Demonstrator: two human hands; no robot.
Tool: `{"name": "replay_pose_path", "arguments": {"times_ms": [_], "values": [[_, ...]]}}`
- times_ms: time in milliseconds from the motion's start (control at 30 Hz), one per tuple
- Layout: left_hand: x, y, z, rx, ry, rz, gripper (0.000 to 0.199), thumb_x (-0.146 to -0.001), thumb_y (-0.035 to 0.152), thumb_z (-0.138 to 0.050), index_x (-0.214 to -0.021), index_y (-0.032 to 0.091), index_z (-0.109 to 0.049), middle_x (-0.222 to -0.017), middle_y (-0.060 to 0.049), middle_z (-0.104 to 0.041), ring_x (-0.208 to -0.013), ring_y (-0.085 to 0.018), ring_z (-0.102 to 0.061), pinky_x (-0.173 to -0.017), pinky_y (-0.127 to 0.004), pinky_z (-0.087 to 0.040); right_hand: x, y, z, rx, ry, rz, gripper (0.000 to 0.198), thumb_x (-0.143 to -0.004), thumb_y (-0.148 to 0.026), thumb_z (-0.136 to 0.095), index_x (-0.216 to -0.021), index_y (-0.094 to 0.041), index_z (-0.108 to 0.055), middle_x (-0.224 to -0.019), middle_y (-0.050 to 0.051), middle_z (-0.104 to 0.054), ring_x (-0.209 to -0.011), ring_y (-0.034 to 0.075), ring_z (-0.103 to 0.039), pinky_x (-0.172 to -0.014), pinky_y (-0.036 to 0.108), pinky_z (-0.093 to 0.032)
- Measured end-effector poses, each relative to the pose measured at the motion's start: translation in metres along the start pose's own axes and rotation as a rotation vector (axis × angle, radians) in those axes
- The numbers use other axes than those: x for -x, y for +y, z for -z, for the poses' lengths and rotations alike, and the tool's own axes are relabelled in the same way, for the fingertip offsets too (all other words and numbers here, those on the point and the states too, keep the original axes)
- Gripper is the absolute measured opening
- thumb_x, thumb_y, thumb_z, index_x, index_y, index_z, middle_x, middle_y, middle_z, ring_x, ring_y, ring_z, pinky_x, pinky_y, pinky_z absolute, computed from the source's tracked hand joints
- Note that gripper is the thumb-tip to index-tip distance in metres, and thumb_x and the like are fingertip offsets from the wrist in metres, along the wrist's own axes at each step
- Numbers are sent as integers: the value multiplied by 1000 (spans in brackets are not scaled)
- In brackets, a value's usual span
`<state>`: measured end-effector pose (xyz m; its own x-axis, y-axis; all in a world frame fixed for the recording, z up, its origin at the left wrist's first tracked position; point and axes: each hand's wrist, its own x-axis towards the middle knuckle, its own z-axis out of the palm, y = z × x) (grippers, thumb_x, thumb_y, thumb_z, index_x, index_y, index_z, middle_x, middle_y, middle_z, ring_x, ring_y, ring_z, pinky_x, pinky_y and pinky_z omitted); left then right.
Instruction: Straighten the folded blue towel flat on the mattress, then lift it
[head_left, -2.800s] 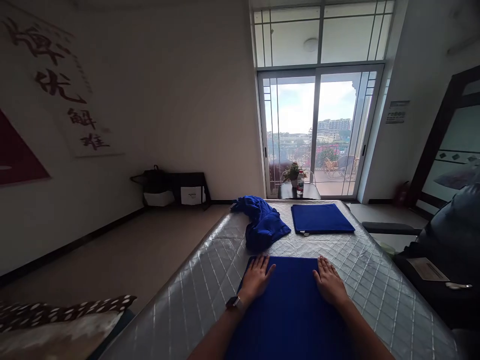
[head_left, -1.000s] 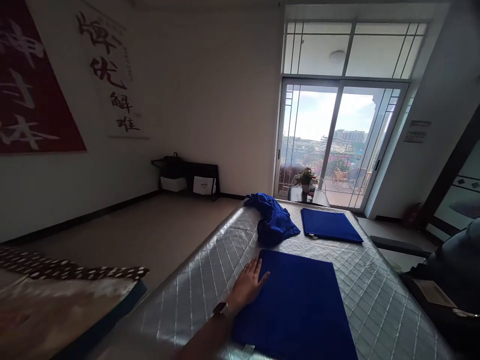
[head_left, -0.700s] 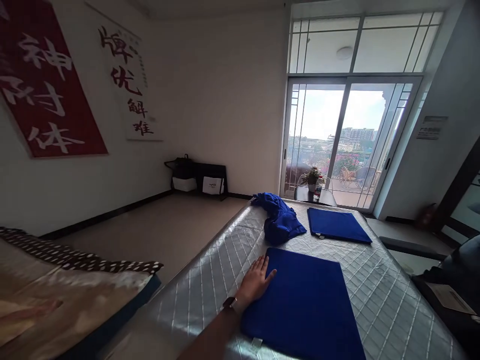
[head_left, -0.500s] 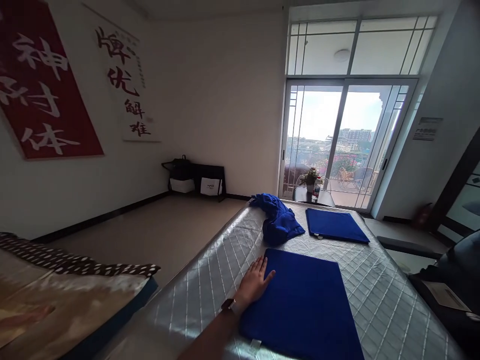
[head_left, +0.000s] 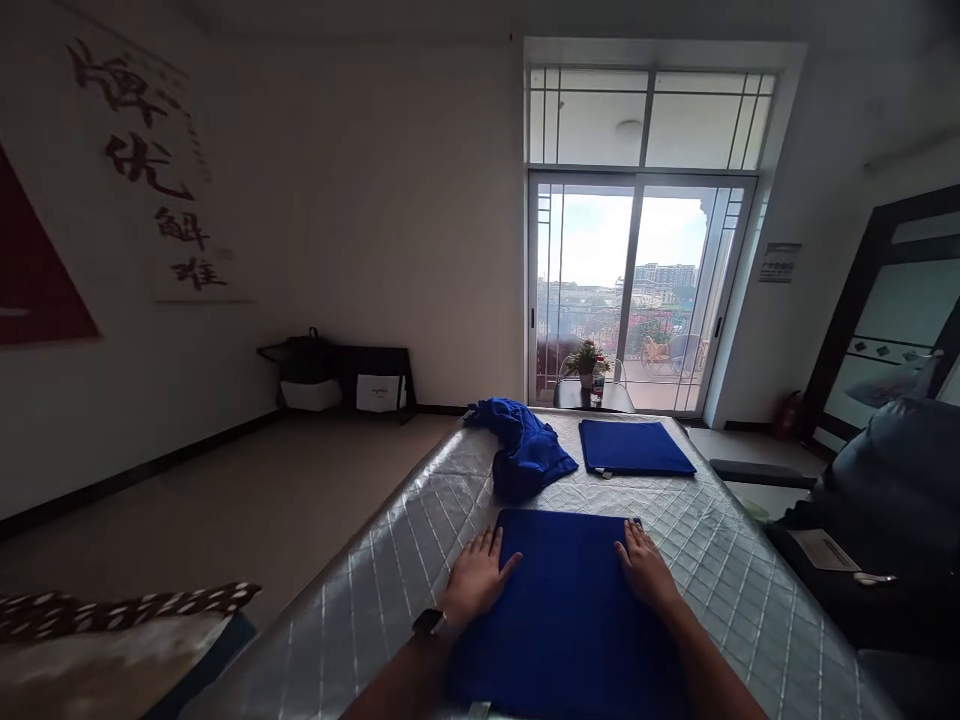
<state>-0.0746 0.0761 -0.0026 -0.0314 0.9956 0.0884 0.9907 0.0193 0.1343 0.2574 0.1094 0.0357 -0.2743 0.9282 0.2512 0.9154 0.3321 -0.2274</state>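
Note:
A folded blue cloth [head_left: 566, 600] lies flat on the near part of a silver quilted mattress [head_left: 390, 590]. My left hand [head_left: 474, 580] rests flat at its left edge, fingers apart, a dark watch on the wrist. At the cloth's far right corner my right hand [head_left: 643, 568] lies palm down on it. Farther along the mattress sit a crumpled blue cloth [head_left: 521, 450] and, to its right, a second folded blue cloth [head_left: 632, 447].
A spotted pillow [head_left: 112, 640] lies at lower left. Beyond the mattress a small dark table [head_left: 592, 395] with a plant and bottle stands before glass balcony doors [head_left: 634, 290]. Dark furniture [head_left: 885, 500] is at right. Bags on a low bench [head_left: 345, 375] line the back wall.
My right hand has come back into view and settled on the cloth's far right corner. The view has swung back right toward the mattress. My left hand stays at the cloth's left edge.

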Motion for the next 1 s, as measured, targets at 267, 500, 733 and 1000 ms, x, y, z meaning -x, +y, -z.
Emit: {"name": "replay_pose_path", "arguments": {"times_ms": [267,500,733,1000], "values": [[-25,157,-9,187,25,-403,82,-101,63,-8,-155,9,-38,-161,-15,-35,-152,-25,-27,-126,-45,-24,-13,21,-45,73,-138,-89,65,-102,-35,-20,-158,-4,-27,-165,14,-22,-154,22,-17,-125,38,-15],[-39,202,-34,288,-8,-400,83,-100,63,-5,-157,9,-32,-164,-13,-29,-155,-25,-19,-128,-46,-18,-12,25,-46,93,-165,-85,63,-99,-28,-22,-159,-7,-26,-166,11,-20,-154,20,-14,-125,39,-13],[-35,74,-25,92,38,-188,79,-102,62,-10,-157,10,-34,-163,-15,-29,-153,-28,-23,-126,-50,-21,-16,21,-46,53,-154,-139,65,-101,-36,-18,-159,-7,-23,-166,10,-19,-155,18,-13,-125,38,-11],[-21,-11,-32,83,87,-103,81,-101,65,-16,-158,10,-30,-163,-18,-30,-153,-29,-26,-124,-51,-24,-11,12,-36,100,-132,-142,64,-102,-34,-17,-157,-4,-27,-165,13,-22,-154,21,-18,-125,39,-14]]}}
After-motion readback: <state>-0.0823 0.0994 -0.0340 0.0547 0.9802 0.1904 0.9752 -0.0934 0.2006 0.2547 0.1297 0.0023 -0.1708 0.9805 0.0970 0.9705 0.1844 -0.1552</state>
